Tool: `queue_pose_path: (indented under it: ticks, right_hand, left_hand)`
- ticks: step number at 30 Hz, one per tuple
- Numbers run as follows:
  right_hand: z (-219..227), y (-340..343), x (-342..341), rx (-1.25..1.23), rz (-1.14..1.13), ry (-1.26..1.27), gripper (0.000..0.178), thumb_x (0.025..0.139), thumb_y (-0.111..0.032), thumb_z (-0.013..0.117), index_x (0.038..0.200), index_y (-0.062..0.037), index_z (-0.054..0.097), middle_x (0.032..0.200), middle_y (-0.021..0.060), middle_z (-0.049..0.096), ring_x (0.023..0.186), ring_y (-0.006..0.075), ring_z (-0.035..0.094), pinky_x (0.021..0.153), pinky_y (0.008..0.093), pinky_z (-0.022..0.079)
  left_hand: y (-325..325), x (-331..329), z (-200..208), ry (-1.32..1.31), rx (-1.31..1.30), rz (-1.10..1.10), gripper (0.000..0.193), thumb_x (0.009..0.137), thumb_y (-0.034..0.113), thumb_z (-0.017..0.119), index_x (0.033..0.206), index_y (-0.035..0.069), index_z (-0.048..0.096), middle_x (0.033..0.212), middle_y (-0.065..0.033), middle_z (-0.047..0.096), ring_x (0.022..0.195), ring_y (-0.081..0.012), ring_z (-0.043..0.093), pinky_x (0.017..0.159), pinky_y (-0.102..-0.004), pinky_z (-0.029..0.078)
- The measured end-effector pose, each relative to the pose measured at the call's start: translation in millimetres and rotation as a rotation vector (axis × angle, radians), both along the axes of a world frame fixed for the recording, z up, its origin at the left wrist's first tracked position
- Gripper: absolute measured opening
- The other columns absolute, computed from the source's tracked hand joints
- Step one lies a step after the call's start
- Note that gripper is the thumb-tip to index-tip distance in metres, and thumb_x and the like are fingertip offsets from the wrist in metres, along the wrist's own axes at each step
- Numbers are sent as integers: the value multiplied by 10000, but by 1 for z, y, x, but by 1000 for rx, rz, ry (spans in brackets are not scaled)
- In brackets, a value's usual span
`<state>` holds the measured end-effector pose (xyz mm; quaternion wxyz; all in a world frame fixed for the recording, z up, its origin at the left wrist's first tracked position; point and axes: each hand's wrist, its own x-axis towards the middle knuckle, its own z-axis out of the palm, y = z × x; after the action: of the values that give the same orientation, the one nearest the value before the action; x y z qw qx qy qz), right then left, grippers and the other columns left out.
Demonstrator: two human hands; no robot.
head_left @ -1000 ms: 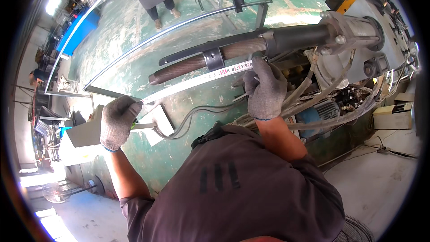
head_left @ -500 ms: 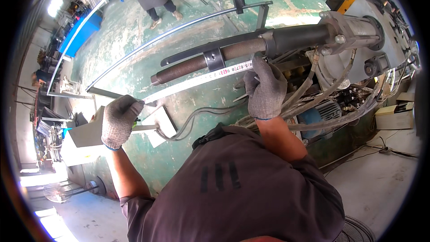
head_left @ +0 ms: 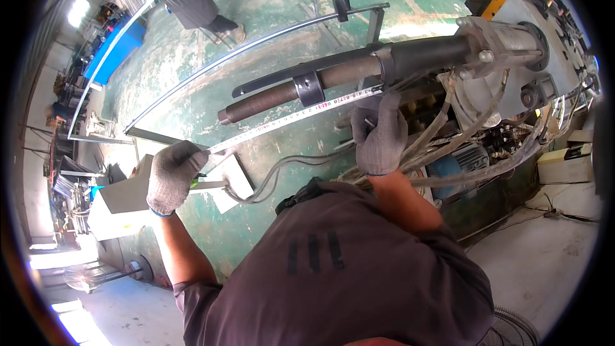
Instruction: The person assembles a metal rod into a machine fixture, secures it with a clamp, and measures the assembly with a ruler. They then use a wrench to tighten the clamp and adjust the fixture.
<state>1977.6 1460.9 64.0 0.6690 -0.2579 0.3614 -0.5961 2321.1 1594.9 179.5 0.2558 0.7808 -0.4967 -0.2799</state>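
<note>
Floor (head_left: 282,54) below the threaded rod (head_left: 259,104) is green paint, flaked & scuffed to pale patches; another person (head_left: 192,3) in dark grey stands on it beyond the rod, w/ a smooth blue block (head_left: 118,48) farther off to the rod's left. Btwn person & rod runs a thin shiny metal rail (head_left: 221,57). Rod itself: brownish, fine ridges, blunt stepped tip, a glossy black collar (head_left: 310,88) round it, a long black bar (head_left: 272,79) alongside, a matte black cylinder (head_left: 426,56) at its right end. Dusty, bent hoses (head_left: 439,117) hang nr that end. Tape measure (head_left: 291,117), a flat white strip w/ printed marks, is stretched along the rod's near side, approx. parallel. L hand (head_left: 173,179), in grey knit glove, grips its left end, nearer the wearer than the rod's tip; R hand (head_left: 382,138), same glove, fingers curled, is at its other end, nr the cylinder; can't tell if it pinches it. Green bit (head_left: 194,183) by the L hand is maybe the case, view's poor.
</note>
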Motion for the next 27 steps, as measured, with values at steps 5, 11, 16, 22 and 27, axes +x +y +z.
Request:
queue_pose_path:
  ticks: [5, 11, 16, 22, 27]
  right_hand:
    - [-32, -21, 8, -183, 277, 100, 357, 1004, -106, 727, 1343, -4, 682, 1032, 49, 736, 644, 57, 535, 534, 239, 377]
    - [-5, -45, 29, -462, 471, 76, 453, 897, -30, 724, 1346, 15, 689, 1121, 28, 698, 868, 60, 595, 736, 256, 490]
    - [-1, -49, 25, -490, 433, 301, 432, 897, -68, 744, 1318, 27, 718, 1130, 32, 725, 991, 117, 655, 862, 304, 541]
    - [2, -43, 28, -512, 258, 537, 407, 908, -113, 816, 1276, 31, 718, 1045, 41, 750, 882, 118, 669, 766, 296, 542]
    - [-21, -14, -2, -290, 257, 122, 291, 969, -89, 746, 1232, 29, 712, 934, 35, 715, 630, 67, 535, 546, 243, 400]
  left_hand:
    - [5, -9, 5, -125, -14, -107, 266, 1029, 273, 799, 965, 15, 781, 670, 1, 636, 635, -70, 573, 600, -290, 456]
    - [8, -10, 9, -83, 18, -96, 165, 1018, 131, 782, 947, -16, 760, 743, -37, 656, 677, -104, 597, 626, -310, 487]
    - [11, -4, -3, -65, -33, -137, 201, 1023, 194, 786, 979, -1, 777, 721, -8, 646, 659, -83, 574, 611, -291, 456]
    - [5, 4, -19, -14, -70, -192, 218, 1045, 218, 780, 1006, 4, 767, 725, 21, 635, 669, -59, 549, 612, -261, 428]
    - [-4, -10, -4, -21, 8, -119, 156, 1005, 134, 781, 999, -22, 776, 793, -58, 668, 712, -120, 627, 650, -317, 498]
